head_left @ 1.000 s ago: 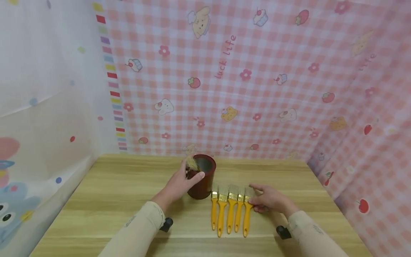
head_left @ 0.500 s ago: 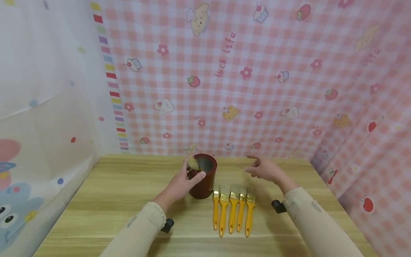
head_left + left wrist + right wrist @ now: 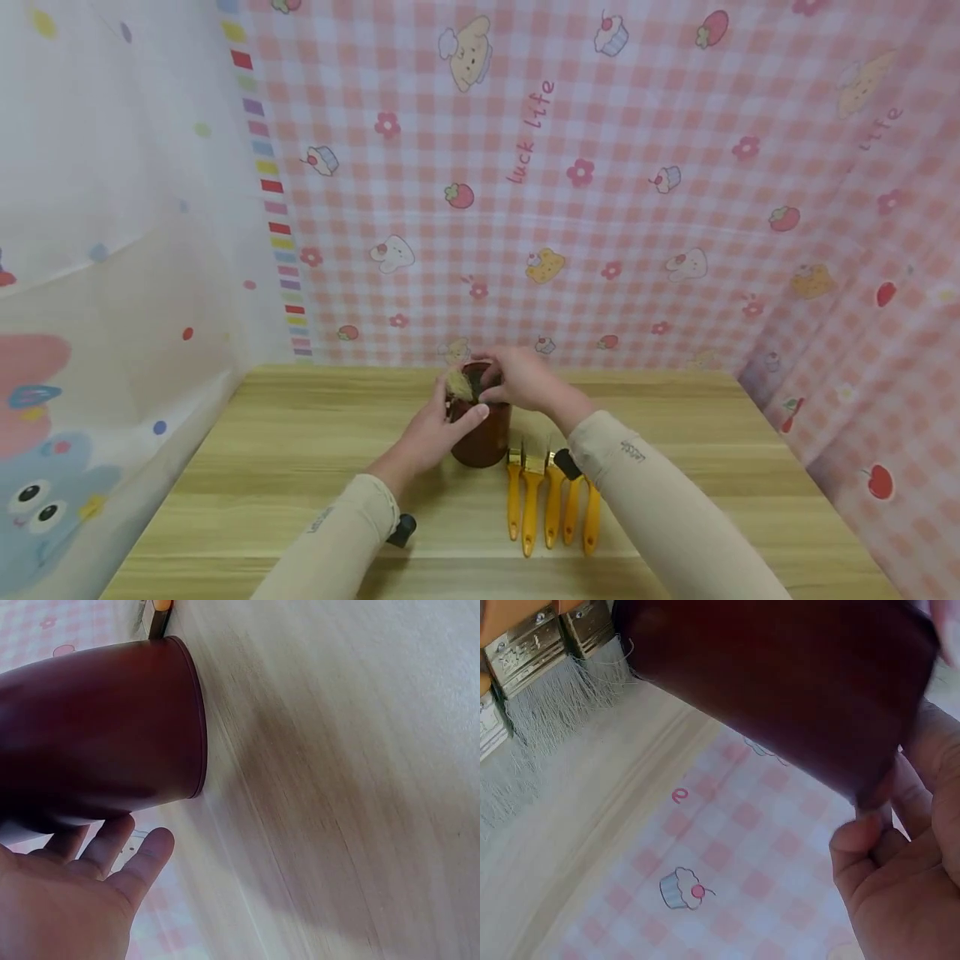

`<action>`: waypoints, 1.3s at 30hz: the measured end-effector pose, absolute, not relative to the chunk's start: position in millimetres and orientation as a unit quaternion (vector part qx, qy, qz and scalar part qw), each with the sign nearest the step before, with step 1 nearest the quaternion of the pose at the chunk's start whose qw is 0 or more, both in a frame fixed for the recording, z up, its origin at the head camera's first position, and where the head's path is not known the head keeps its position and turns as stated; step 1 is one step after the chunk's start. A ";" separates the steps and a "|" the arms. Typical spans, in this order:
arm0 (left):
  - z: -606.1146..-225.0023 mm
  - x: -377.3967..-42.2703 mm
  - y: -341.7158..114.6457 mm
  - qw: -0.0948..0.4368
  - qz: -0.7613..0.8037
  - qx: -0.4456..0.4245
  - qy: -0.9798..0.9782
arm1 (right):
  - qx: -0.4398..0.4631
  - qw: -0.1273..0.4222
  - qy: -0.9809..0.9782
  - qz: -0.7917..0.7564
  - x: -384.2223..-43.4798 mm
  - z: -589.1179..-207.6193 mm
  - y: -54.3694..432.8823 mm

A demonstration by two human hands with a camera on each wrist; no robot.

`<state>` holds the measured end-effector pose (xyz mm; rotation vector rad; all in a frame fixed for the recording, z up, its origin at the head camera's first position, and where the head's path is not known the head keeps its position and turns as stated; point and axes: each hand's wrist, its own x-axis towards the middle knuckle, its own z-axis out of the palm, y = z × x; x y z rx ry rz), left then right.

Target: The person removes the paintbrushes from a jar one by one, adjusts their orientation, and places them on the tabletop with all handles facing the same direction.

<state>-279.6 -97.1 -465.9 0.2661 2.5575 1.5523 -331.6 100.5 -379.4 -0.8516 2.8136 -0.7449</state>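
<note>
A dark reddish-brown round holder [image 3: 480, 439] stands upright on the wooden table. My left hand [image 3: 437, 433] grips its left side, thumb at the near rim and fingers behind; in the left wrist view some fingers [image 3: 146, 859] lie along its wall [image 3: 97, 727]. Tan bristles [image 3: 458, 385] stick up at the holder's left rim, beside my left fingers. My right hand [image 3: 528, 379] reaches over the opening, its fingertips inside; in the right wrist view its bent fingers [image 3: 855, 836] are at the rim. I cannot tell whether they hold something inside.
Several paintbrushes [image 3: 531, 508] with yellow handles lie side by side right of the holder, bristles pointing away from me. My right forearm [image 3: 660, 500] partly covers the rightmost ones. Behind the table [image 3: 315, 450] hangs a pink checked cloth [image 3: 420, 208].
My right hand has lifted from the rightmost paintbrush, then crossed left to the holder's opening. My left hand has kept its grip on the holder.
</note>
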 end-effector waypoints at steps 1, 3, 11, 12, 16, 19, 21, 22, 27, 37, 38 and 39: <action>-466.3 -279.6 -96.7 0.069 0.516 0.087 0.849 | -0.280 0.051 0.929 -0.239 -331.9 -380.3 98.1; -467.2 -279.9 -96.0 0.068 0.513 0.084 0.852 | -0.274 0.049 0.931 -0.235 -332.5 -382.3 94.7; -469.5 -282.3 -94.1 0.071 0.512 0.079 0.852 | -0.280 0.039 0.926 -0.251 -334.2 -388.3 88.7; -469.4 -282.5 -94.1 0.071 0.513 0.080 0.852 | -0.281 0.037 0.926 -0.250 -334.4 -388.8 88.2; -469.3 -282.4 -94.5 0.074 0.515 0.081 0.850 | -0.278 0.030 0.929 -0.244 -335.3 -389.9 85.8; -469.5 -281.9 -95.1 0.075 0.517 0.079 0.849 | -0.276 0.027 0.930 -0.241 -335.7 -390.2 84.7; -469.4 -281.6 -95.4 0.076 0.518 0.078 0.849 | -0.275 0.027 0.930 -0.245 -335.8 -390.7 85.2; -469.3 -281.4 -95.5 0.077 0.518 0.077 0.848 | -0.275 0.028 0.928 -0.248 -336.1 -391.2 86.0; -467.6 -279.5 -95.7 0.079 0.525 0.081 0.843 | -0.268 0.045 0.908 -0.317 -337.0 -392.2 96.7; -466.9 -278.2 -94.7 0.057 0.536 0.101 0.836 | -0.218 -0.069 0.842 -0.488 -338.5 -362.3 123.5; -466.9 -278.5 -94.6 0.055 0.536 0.101 0.836 | -0.207 -0.075 0.832 -0.509 -339.2 -356.1 127.1; -467.1 -278.9 -94.5 0.055 0.537 0.099 0.836 | -0.201 -0.080 0.820 -0.530 -339.6 -349.0 131.5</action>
